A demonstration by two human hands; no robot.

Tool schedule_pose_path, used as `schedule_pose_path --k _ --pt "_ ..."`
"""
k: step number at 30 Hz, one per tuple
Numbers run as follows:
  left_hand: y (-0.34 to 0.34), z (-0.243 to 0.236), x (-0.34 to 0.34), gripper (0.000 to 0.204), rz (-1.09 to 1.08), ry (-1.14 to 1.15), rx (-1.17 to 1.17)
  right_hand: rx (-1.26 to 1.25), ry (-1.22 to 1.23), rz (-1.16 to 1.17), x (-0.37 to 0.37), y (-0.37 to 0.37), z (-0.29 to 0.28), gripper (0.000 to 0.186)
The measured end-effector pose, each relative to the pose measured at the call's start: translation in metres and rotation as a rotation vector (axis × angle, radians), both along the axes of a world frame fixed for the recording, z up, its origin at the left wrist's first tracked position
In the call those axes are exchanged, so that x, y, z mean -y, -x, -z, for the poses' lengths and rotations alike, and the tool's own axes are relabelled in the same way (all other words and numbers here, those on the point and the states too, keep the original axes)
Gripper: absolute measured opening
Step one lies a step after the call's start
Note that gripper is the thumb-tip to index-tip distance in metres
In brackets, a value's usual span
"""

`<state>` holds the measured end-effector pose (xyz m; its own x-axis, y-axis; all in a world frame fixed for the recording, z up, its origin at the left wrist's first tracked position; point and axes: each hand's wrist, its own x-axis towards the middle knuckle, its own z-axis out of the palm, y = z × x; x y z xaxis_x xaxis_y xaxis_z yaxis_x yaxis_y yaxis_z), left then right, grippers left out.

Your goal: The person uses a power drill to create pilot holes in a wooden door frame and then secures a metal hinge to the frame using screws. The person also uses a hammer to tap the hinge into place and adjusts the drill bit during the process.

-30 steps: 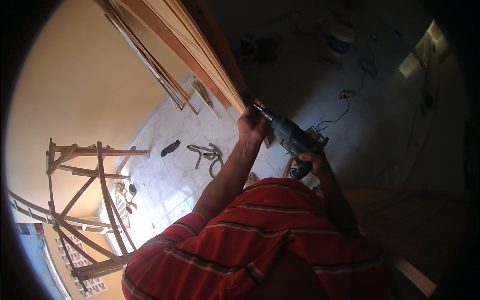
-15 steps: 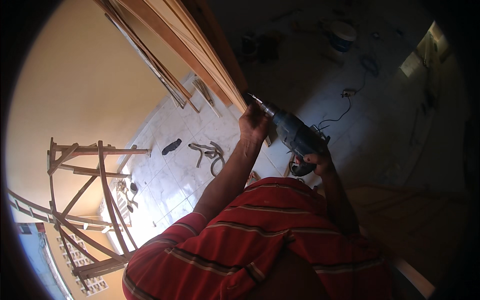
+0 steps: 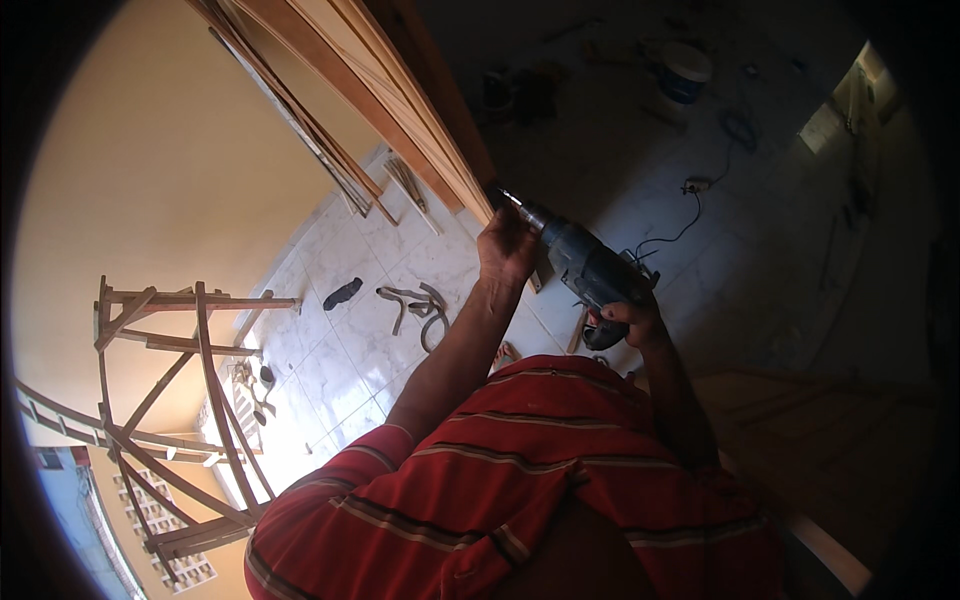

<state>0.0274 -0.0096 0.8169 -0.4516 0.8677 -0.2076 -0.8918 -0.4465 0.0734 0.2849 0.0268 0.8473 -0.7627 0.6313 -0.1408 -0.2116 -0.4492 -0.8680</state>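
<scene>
A dark corded power drill [image 3: 590, 262] points up and left toward the edge of an upright wooden door frame [image 3: 440, 135]. My right hand [image 3: 635, 322] is wrapped round its rear handle. The bright metal bit [image 3: 512, 197] reaches the dark side of the frame; whether its tip is in the wood I cannot tell. Beside the chuck, my left hand [image 3: 508, 248] is closed at the frame's edge. Its fingertips are in shadow, so what they grip is hidden.
Wooden strips [image 3: 300, 120] lean on the yellow wall at left. A wooden trestle scaffold [image 3: 205, 380] stands farther left. On the tiled floor lie strap-like pieces [image 3: 420, 305] and a dark cloth-like item [image 3: 343, 294]. A cord runs to a socket block [image 3: 696, 186]; a bucket [image 3: 686, 72] stands beyond.
The drill has shifted very slightly, its rear tilting a little, and the bit tip shows at a slightly different spot by the frame. Both hands stay nearly in place.
</scene>
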Motion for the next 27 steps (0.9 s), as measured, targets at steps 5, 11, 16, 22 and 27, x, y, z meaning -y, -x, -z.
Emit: schedule_pose_path --k 5,11,16,22,27 --pt "0.0 0.002 0.002 0.025 0.016 -0.015 0.032 0.025 -0.027 -0.027 0.0 0.002 -0.002 0.053" --pt "-0.001 -0.002 0.0 0.022 0.003 0.043 0.042 0.022 0.001 -0.009 0.002 0.005 -0.005 0.053" --pt "-0.002 -0.005 0.001 0.02 0.01 0.062 0.045 0.028 -0.015 -0.034 -0.001 0.006 -0.007 0.052" --pt "0.001 -0.002 0.004 0.029 0.041 -0.041 0.079 0.017 -0.011 -0.031 0.002 0.008 -0.009 0.049" --pt "-0.002 -0.004 0.006 0.024 0.082 -0.004 0.069 0.061 -0.245 -0.038 0.005 0.009 -0.012 0.058"
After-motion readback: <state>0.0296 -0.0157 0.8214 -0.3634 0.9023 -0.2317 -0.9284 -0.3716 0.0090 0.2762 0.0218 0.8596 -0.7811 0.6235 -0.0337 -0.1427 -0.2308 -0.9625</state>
